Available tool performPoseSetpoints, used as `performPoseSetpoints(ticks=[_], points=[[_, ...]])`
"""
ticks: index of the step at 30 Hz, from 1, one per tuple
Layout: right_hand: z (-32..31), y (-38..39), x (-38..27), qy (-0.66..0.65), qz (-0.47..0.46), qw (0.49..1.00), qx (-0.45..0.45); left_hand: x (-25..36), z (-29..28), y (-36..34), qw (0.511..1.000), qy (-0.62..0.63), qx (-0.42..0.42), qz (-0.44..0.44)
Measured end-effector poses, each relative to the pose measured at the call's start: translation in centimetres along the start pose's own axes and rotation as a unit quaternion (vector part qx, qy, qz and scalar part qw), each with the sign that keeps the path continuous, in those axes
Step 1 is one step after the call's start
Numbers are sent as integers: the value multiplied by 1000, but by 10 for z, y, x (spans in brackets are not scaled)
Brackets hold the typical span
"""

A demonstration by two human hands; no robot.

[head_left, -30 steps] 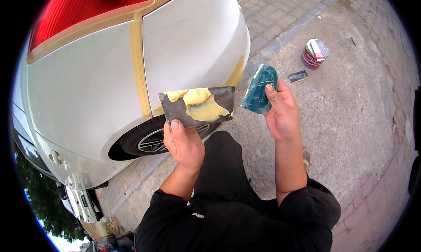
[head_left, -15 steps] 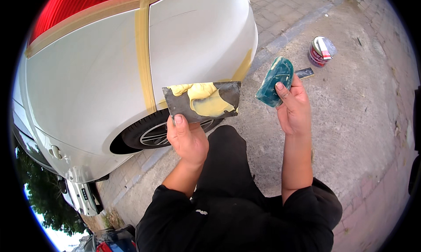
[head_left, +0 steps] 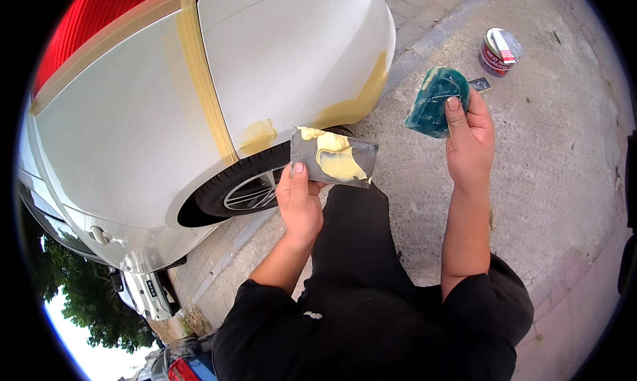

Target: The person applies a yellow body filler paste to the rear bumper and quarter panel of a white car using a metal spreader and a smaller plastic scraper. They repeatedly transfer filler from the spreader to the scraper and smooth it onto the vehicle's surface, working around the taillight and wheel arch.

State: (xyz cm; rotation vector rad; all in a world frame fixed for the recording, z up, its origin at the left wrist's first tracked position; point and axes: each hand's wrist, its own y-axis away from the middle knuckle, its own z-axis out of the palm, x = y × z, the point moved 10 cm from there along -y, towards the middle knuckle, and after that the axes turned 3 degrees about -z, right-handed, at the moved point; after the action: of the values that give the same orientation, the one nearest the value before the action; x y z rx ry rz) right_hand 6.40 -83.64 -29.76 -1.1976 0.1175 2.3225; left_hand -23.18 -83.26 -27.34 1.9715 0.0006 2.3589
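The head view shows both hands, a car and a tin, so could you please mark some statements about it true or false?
1. The left hand holds a dark plate, and the right hand holds a green spreader. True.
2. The dark plate is bare. False: yellow paste lies on it.
3. A tube lies on top of the tin. True.
4. The tin stands on the car. False: it stands on the ground.
5. Tape is stuck to the white car. True.
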Motion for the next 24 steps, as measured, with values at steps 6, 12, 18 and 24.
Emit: performPoseSetpoints(ticks=[6,12,18,24], points=[[76,27,-47,274,-195,921,-195,18,10,5,995,-69,-25,68],[110,46,-59,327,-315,848,-272,40,14,12,986,-88,-18,140],[118,53,-60,371,-369,807,-274,48,12,15,976,-146,-7,158],[123,60,-66,381,-400,786,-278,53,21,20,974,-144,-16,173]])
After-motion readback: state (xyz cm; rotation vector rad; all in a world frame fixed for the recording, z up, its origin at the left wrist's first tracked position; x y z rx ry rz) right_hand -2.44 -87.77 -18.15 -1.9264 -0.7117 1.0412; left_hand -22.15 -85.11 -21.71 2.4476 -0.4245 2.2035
